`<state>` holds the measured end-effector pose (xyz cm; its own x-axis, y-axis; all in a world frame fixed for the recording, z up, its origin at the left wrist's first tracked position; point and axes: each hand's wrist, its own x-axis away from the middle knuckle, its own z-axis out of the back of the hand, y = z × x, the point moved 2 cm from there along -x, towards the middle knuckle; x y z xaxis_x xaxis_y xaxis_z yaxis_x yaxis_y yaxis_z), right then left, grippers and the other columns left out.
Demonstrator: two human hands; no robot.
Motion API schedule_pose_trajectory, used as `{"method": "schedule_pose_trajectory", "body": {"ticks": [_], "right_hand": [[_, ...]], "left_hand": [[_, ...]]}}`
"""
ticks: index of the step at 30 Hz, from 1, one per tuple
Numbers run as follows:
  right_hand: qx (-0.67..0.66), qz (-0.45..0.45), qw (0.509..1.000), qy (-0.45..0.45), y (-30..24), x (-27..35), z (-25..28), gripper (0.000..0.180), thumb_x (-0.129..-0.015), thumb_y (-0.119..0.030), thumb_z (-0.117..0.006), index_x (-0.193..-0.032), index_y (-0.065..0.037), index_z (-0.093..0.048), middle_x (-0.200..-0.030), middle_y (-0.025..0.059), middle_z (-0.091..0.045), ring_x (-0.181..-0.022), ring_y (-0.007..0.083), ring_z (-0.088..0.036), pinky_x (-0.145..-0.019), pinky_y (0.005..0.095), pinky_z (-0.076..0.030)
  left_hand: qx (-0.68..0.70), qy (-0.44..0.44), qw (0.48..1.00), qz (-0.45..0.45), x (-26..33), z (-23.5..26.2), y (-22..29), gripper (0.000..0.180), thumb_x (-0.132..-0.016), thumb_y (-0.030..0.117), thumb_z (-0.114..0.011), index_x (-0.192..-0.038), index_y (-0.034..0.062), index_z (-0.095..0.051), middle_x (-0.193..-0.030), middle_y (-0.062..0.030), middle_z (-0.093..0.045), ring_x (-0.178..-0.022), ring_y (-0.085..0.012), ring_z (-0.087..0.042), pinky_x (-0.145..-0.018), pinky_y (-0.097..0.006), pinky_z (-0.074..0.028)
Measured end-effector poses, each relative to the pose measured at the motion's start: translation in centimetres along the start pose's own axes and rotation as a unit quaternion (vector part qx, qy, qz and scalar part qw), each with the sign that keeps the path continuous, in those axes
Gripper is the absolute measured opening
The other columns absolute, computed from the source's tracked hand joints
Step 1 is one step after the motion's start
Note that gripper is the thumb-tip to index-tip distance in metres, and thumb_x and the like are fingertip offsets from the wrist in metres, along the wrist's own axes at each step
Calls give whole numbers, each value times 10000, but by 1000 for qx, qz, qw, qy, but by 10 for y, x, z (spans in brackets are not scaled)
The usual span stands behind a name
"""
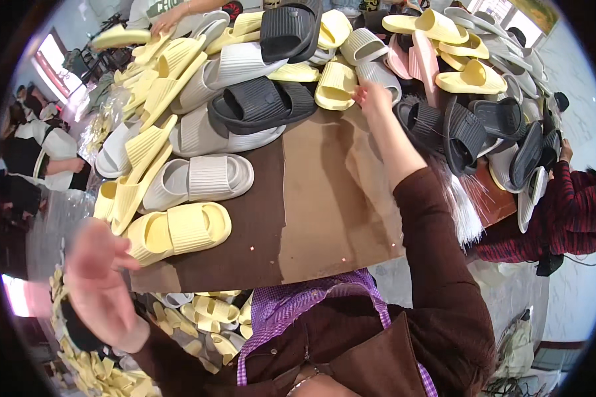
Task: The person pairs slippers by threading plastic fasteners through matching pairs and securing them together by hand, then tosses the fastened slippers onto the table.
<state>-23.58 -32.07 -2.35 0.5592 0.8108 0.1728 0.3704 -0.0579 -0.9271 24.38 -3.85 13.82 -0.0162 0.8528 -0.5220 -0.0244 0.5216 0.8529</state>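
My left hand (102, 284) is raised at the near left edge of the table, slightly blurred, its fingers apart and nothing in them. Closest to it is a pair of yellow slide sandals (202, 228), nested together, with a grey pair (228, 177) lying just beyond. My right hand (375, 99) reaches across to the far middle. Its fingers are closed at the right edge of a yellow slide (335, 86), whose open front faces me. Beside that hand lie a grey slide (381, 78) and a pink pair (422, 63).
Yellow, grey and black slides are piled along the table's (338, 192) left and far sides. Black slides (462, 135) and a bundle of white bristles (462, 212) are at the right. A person's hand (172, 16) is across the table; another person (576, 205) sits right. More slides (212, 311) lie below.
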Motion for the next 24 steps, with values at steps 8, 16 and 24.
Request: {"method": "schedule_pose_trajectory", "body": {"ticks": [8,16,24], "right_hand": [[-151,-17,984,95,12,-16,12,198,-838,-58,-565,-995,-6,-455,-876,119,-547,-702,246,-603,-512,394,-523],[-238,-124,960,78,8,1,-1,130,-938,-134,-443,-1022,-38,-418,-987,136,-506,-733,264,-603,-622,444,-513],[-340,-155,927,-42,-6,134,-22,150,-955,-152,-416,-1032,-24,-401,-1010,123,-477,-904,281,-578,-822,473,-466]], "left_hand": [[143,156,954,215,93,-3,-92,192,-927,82,-416,-1036,-43,-514,-1008,-181,-586,-776,-194,-603,-631,-296,-506],[202,107,937,264,100,-36,-107,174,-936,128,-449,-1009,-12,-523,-935,-143,-605,-734,-181,-608,-617,-286,-508],[208,57,928,304,104,-69,-118,168,-931,108,-443,-1003,-15,-533,-915,-137,-613,-721,-177,-609,-619,-286,-509]]}}
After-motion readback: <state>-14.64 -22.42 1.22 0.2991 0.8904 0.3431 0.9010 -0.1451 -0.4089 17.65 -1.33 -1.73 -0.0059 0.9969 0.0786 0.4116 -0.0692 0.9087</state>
